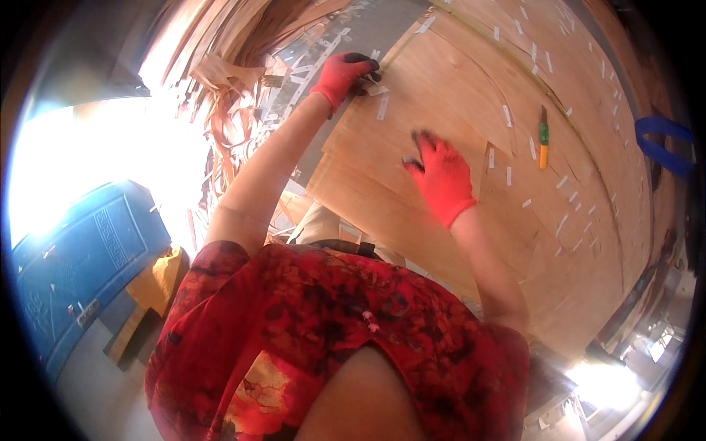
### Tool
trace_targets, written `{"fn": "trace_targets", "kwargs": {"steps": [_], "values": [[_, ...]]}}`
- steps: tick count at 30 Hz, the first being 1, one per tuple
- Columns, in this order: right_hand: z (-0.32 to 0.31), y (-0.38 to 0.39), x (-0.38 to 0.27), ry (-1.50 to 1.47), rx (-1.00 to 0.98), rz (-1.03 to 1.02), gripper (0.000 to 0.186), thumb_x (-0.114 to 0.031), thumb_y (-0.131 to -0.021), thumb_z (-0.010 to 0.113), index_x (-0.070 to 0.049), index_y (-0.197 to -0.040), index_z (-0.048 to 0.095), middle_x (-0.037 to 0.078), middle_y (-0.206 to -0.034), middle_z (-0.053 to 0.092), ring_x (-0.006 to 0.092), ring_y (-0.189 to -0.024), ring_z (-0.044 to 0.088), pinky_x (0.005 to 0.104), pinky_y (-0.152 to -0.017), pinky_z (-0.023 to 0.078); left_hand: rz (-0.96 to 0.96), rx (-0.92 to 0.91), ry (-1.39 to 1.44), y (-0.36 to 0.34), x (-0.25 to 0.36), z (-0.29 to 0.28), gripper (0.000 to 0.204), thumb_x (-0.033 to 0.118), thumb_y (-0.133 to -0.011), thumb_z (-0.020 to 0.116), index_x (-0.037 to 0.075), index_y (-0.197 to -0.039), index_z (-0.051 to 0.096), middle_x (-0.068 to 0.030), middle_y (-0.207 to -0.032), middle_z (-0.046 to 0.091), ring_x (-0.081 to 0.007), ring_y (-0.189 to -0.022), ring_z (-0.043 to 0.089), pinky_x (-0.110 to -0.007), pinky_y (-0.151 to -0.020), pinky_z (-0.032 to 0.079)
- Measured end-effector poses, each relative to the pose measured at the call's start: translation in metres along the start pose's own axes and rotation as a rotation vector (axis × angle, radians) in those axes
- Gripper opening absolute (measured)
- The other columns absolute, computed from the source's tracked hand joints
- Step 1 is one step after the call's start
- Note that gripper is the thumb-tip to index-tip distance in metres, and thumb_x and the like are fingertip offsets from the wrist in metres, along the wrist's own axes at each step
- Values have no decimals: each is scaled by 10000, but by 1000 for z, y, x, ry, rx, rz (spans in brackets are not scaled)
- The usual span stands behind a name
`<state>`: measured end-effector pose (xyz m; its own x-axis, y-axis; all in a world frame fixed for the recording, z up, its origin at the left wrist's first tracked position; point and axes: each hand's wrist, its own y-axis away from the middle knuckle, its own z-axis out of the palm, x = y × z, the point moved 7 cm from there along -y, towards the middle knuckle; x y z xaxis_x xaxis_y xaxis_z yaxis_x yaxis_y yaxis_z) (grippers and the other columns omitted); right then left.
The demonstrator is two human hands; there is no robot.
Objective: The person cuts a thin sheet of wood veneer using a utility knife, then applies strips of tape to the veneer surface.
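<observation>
A worker in a red patterned top (331,301) leans over wood veneer (441,73), wearing red gloves (451,189). The left hand (349,77), fingers bent together, is at the veneer's left edge beside white tape (383,108); whether it pinches a piece cannot be told. The right hand (441,176), thumb and fingers loosely spread, is over the veneer's near part. A green-and-yellow knife (543,140) lies on the veneer's right side; wood strips (220,77) heap beyond its left edge, with a blue bin (88,253) farther left.
</observation>
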<state>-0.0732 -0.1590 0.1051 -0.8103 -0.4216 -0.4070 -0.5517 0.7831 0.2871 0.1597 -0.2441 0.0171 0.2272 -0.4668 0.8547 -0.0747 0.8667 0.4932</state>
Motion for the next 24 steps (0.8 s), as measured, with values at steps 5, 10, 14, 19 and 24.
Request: {"fn": "trace_targets", "kwargs": {"steps": [5,10,14,19,24], "values": [[10,-65,3,130,305,-165,939,-570,-834,685,-86,-1549,316,164,-1570,367,403,-1456,282,559,-1201,178,12,-22,-11,3,3,-1,217,192,-926,676,23,-1052,728,-84,-946,759,-128,-718,680,-255,-603,533],[44,-71,27,257,199,-102,1037,-678,-807,650,-101,-1579,269,139,-1635,255,414,-1499,188,552,-1231,58,47,-48,38,21,8,-5,244,207,-940,652,23,-1090,708,-83,-974,757,-118,-734,654,-251,-635,503],[46,-75,26,260,131,-79,1029,-676,-809,649,-111,-1581,271,140,-1644,233,415,-1508,163,549,-1233,55,159,92,251,29,-7,-32,274,211,-975,614,23,-1170,655,-110,-1053,737,-129,-699,618,-278,-686,525],[46,-75,29,227,139,-84,1020,-659,-804,667,-109,-1575,288,146,-1648,218,418,-1509,155,551,-1233,58,255,75,446,36,-27,-58,281,280,-1008,606,46,-1161,636,-145,-1142,698,-112,-646,535,-368,-776,545],[49,-76,30,228,164,-101,1025,-654,-803,672,-100,-1574,285,155,-1646,218,425,-1506,161,559,-1231,61,344,80,524,38,-33,-68,293,286,-1001,620,50,-1174,637,-152,-1121,701,-114,-658,549,-378,-785,546]]}}
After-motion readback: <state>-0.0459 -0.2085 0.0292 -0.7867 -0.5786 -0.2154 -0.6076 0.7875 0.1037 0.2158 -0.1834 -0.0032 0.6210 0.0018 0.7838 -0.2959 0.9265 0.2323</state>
